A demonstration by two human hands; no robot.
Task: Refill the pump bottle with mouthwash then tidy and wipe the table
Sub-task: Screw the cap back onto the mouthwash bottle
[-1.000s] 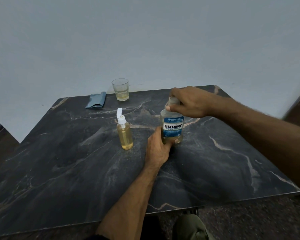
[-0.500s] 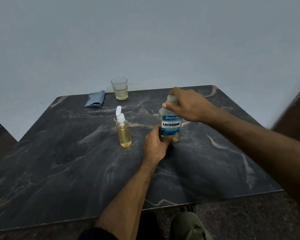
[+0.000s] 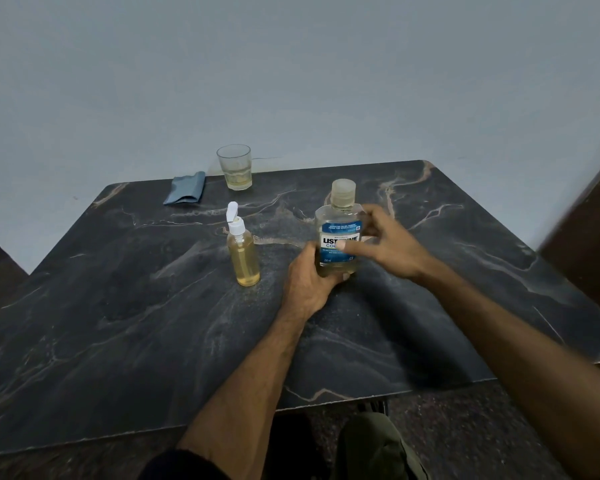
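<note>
Head cam, looking down at a dark marbled surface (image 3: 118,323) pushed up against a pale wall. The mouthwash bottle (image 3: 338,233) is standing upright roughly mid-surface, cap (image 3: 343,192) on top, blue label facing the camera, yellowish liquid low in it. The left hand (image 3: 309,282) is wrapped around the bottle's lower part from the near-left side, fingers curled on it, so it's got a proper hold. The right hand (image 3: 383,244) is just to the right of the bottle with fingers loosely spread and the thumb crossing in front of the label; it looks relaxed, not gripping anything, though it's a bit blurry so can't say if it's actually touching the bottle.

The pump bottle (image 3: 243,254) sits just left of the mouthwash, upright, filled most of the way with amber liquid, white pump on top. Further back near the wall there's a glass (image 3: 234,167) with a little yellowish liquid in the bottom, and a folded blue-grey cloth (image 3: 186,188) just left of it.
</note>
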